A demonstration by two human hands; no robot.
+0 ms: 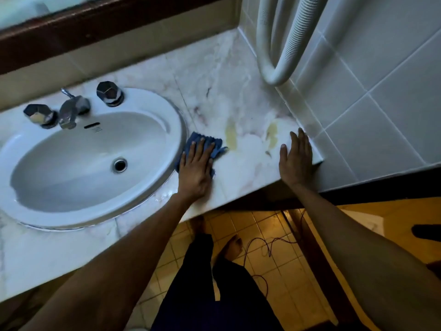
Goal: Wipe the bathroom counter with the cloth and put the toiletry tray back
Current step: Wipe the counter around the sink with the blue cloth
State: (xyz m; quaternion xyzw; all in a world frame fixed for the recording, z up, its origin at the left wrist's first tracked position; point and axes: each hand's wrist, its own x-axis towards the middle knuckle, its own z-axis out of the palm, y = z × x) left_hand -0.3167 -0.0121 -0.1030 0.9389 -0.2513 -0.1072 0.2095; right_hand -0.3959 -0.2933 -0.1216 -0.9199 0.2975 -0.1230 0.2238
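From the head view I read the scene as follows.

Left hand (196, 167): palm down, fingers spread wide and flat, pressing the blue cloth (210, 145) onto the counter (238, 96). The cloth lies just beside the right rim of the sink (148, 103); its far edge and right corner show beyond the fingertips, and a small part shows under the outer edge of the hand.

Right hand (296, 161): palm down, fingers straight and close together, resting flat on the counter near its right front corner. It holds nothing. Its outer edge lies along the raised strip where the counter meets the tiled wall (381, 96).

Counter surface: pale marble with two yellowish stains (231, 134) between the hands, and darker veining further back.

Sink fittings: a chrome tap (71, 111) with one knob on each side, at the back of the basin. The drain (119, 165) is open.

A white ribbed hose (276, 56) hangs in a loop against the wall above the back right of the counter.

I cannot see the toiletry tray in this view.
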